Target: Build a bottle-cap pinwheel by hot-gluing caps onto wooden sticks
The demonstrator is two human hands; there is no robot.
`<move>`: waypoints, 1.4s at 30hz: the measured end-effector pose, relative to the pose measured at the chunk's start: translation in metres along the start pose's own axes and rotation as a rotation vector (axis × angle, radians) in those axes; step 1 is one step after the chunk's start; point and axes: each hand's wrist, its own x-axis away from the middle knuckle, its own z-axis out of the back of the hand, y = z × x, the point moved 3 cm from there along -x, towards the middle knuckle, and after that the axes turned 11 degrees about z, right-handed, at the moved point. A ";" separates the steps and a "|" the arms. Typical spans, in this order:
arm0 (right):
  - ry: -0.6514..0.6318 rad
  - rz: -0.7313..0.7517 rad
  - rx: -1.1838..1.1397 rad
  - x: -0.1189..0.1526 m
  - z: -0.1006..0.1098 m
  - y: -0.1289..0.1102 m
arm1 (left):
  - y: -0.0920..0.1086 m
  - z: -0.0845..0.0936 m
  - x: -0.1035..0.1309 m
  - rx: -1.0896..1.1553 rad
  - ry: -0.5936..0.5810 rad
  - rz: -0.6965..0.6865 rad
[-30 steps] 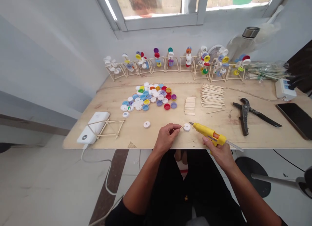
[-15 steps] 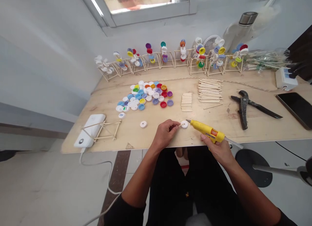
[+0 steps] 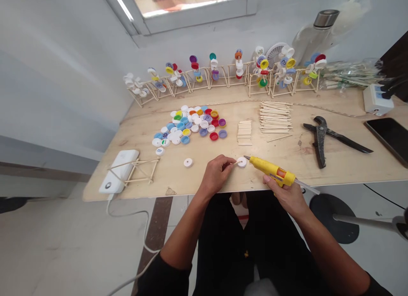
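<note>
Yellow glue gun (image 3: 270, 171) sat gripped in my right hand (image 3: 285, 194), nozzle right beside the white cap (image 3: 242, 162) near the table's (image 3: 344, 170) front edge, while my left hand (image 3: 216, 175) pinched its little stick (image 3: 236, 163). Colourful caps (image 3: 191, 125) lay piled further back.

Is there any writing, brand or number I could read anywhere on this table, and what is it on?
None can be read.
A few bottle caps in the pile bear small blue or green printed marks: too small and blurred to read.
Yellow glue gun in the right hand: no readable label.
White power bank: only a round mark, no text.
Phone: dark screen.
</note>
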 end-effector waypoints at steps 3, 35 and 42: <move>-0.007 0.009 -0.003 0.000 0.000 0.000 | 0.000 0.000 0.000 -0.001 0.006 -0.003; -0.004 0.017 0.008 0.000 0.001 0.004 | 0.001 0.000 0.001 0.005 0.040 -0.027; -0.008 0.022 0.005 0.000 0.000 0.006 | 0.000 -0.001 0.000 -0.002 0.048 -0.025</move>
